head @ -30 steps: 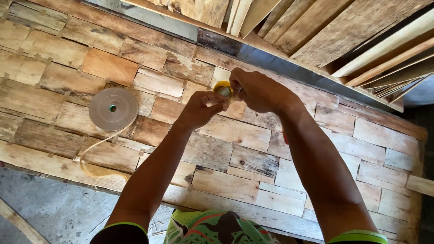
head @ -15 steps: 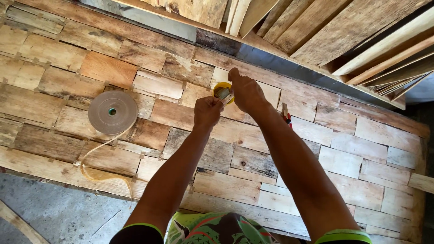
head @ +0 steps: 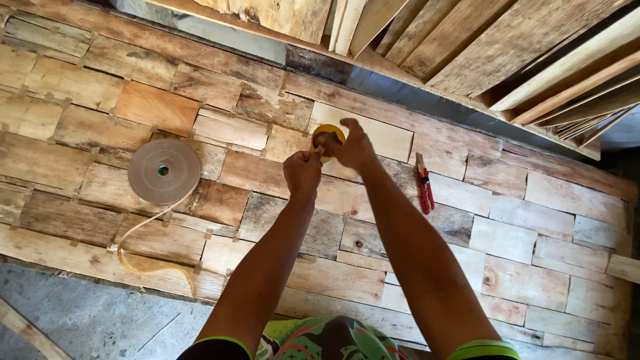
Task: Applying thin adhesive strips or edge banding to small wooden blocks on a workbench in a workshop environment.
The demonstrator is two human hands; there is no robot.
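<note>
My right hand (head: 352,148) grips a small yellow roll of tape (head: 325,134) over a panel of patchwork wooden pieces (head: 280,200). Just below and left of it, my left hand (head: 302,172) has its fingers pinched together at the roll's lower edge, seemingly on the tape's loose end, which is too small to make out. Both arms reach forward from the bottom of the view.
A large flat roll of brown paper tape (head: 164,171) lies to the left, a loose strip trailing to the panel's near edge. A red utility knife (head: 425,189) lies right of my hands. Stacked boards (head: 480,47) lean behind. Grey concrete floor (head: 73,320) lies bottom left.
The view has shifted, so the panel and brown roll sit lower right. Both hands have stayed together at the yellow roll, and the red knife is uncovered beside my right arm.
</note>
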